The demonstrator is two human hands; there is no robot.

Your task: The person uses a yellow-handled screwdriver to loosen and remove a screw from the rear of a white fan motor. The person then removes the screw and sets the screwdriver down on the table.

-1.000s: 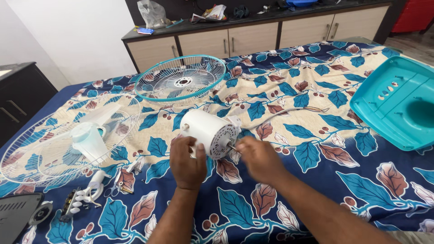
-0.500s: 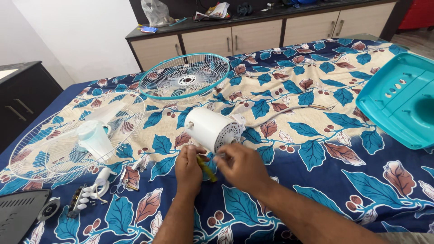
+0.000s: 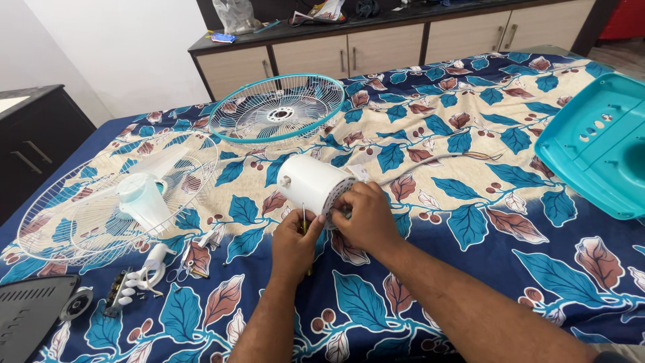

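Note:
A white cylindrical fan motor housing (image 3: 310, 183) lies on its side on a leaf-patterned bedsheet (image 3: 470, 154). My right hand (image 3: 366, 218) grips its perforated near end. Just below the housing, my left hand (image 3: 293, 243) holds a thin screwdriver (image 3: 304, 216) with its metal shaft pointing up at the housing's end. A white cord (image 3: 430, 165) runs from the housing to the right.
A teal-rimmed fan grille (image 3: 277, 107) lies behind the housing. A white grille with translucent blades (image 3: 114, 195) lies at left. Small white parts and screws (image 3: 138, 279) lie near it. A teal fan base (image 3: 598, 141) is at right, a dark panel (image 3: 30, 312) at bottom left, cabinets behind.
Both hands have come together at the housing's near end. My left hand moved from the housing's side to hold the screwdriver upright against it.

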